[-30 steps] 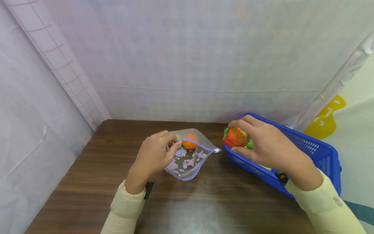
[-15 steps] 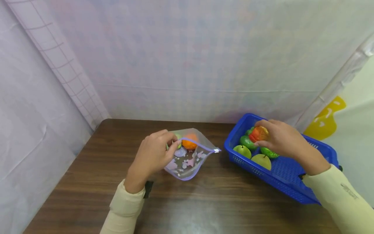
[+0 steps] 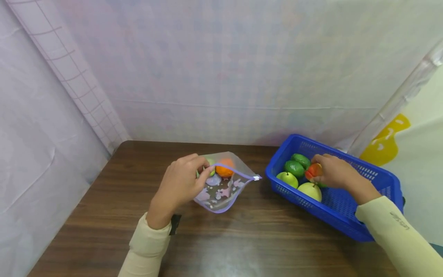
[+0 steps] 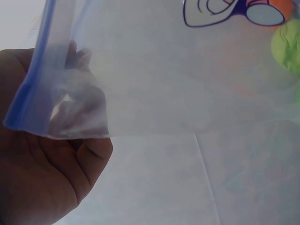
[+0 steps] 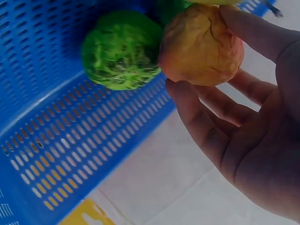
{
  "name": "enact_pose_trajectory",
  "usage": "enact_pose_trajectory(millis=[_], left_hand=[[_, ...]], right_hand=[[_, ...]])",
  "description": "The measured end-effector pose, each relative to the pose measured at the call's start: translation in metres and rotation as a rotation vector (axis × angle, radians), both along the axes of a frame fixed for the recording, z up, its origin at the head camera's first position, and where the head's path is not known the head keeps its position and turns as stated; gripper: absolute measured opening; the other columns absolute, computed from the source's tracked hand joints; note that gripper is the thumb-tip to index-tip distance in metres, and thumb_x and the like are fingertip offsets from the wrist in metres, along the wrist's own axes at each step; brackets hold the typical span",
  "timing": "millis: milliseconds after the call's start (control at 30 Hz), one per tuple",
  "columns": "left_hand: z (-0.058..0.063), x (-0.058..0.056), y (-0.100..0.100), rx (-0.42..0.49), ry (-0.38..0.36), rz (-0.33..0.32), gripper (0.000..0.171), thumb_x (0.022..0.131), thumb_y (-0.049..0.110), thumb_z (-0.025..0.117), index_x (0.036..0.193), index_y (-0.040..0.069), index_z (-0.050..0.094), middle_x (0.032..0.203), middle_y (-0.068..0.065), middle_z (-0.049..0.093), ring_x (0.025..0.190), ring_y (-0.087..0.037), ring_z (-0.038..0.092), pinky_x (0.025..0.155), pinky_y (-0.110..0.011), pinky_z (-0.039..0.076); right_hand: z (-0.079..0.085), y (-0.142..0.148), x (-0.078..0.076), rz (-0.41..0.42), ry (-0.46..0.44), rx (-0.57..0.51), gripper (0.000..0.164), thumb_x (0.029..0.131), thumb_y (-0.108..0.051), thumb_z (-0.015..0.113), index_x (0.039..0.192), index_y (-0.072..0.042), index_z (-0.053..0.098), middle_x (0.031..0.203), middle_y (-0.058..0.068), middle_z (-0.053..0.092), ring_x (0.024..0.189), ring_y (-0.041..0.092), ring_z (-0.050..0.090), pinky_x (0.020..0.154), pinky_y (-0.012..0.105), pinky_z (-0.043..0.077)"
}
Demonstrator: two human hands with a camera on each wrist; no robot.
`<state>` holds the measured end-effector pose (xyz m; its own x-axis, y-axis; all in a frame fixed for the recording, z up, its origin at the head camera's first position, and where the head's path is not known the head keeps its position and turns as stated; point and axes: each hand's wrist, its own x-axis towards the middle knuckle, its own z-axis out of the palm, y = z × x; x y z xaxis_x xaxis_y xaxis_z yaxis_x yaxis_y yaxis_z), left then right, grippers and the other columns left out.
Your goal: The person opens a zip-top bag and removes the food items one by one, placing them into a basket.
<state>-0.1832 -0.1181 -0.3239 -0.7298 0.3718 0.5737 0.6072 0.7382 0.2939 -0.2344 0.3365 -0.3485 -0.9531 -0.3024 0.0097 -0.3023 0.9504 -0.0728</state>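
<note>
My left hand (image 3: 183, 179) pinches the lilac-edged rim of a clear slider zip bag (image 3: 223, 198), whose mouth gapes. Inside the bag lie an orange (image 3: 224, 170) and a light green fruit (image 3: 211, 169). In the left wrist view, the bag's film (image 4: 154, 84) covers part of the fingers. My right hand (image 3: 333, 171) is down in the blue basket (image 3: 346, 227), thumb and fingers round a wrinkled red-and-yellow fruit (image 3: 313, 171). In the right wrist view this fruit (image 5: 201, 47) is beside a bumpy green fruit (image 5: 122, 51).
Two dark green avocado-like fruits (image 3: 294, 168), a green pear-like fruit (image 3: 287, 179) and a pale yellow-green pear (image 3: 310, 191) lie at the basket's left end. The brown wooden table (image 3: 114, 200) meets a pale curtain (image 3: 207, 77) behind.
My right hand has moved right and down from above the basket's left rim into it, with the red-and-yellow fruit. My left hand and the bag have stayed nearly still.
</note>
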Motion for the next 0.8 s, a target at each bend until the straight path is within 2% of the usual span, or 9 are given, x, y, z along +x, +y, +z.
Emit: enact_pose_trajectory(millis=[367,567,800], left_hand=[[-0.001,0.001,-0.001,-0.004,-0.008,0.0,0.013,0.091,0.023,0.073,0.085,0.012,0.071,0.072,0.003,0.059,0.059,-0.011,0.048,0.052,-0.027,0.04],[-0.001,0.001,-0.002,-0.004,0.002,0.001,0.012,0.091,0.022,0.073,0.084,0.012,0.072,0.072,0.002,0.06,0.059,-0.011,0.049,0.053,-0.027,0.041],[0.0,0.0,-0.002,0.001,0.003,0.001,0.012,0.091,0.022,0.073,0.084,0.012,0.072,0.072,0.002,0.06,0.059,-0.011,0.049,0.053,-0.027,0.041]], right_hand=[[-0.016,0.012,-0.007,0.014,-0.066,-0.019,0.055,0.084,-0.031,0.079,0.12,0.007,0.061,0.103,0.024,0.068,0.092,0.041,0.065,0.082,0.059,0.051],[-0.018,0.011,-0.007,0.042,-0.111,-0.062,0.051,0.089,-0.027,0.075,0.121,0.009,0.06,0.096,0.019,0.072,0.09,0.04,0.068,0.081,0.057,0.053],[-0.014,0.009,-0.006,0.017,-0.136,-0.073,0.048,0.091,-0.027,0.072,0.123,0.007,0.06,0.104,0.022,0.071,0.096,0.041,0.066,0.083,0.058,0.052]])
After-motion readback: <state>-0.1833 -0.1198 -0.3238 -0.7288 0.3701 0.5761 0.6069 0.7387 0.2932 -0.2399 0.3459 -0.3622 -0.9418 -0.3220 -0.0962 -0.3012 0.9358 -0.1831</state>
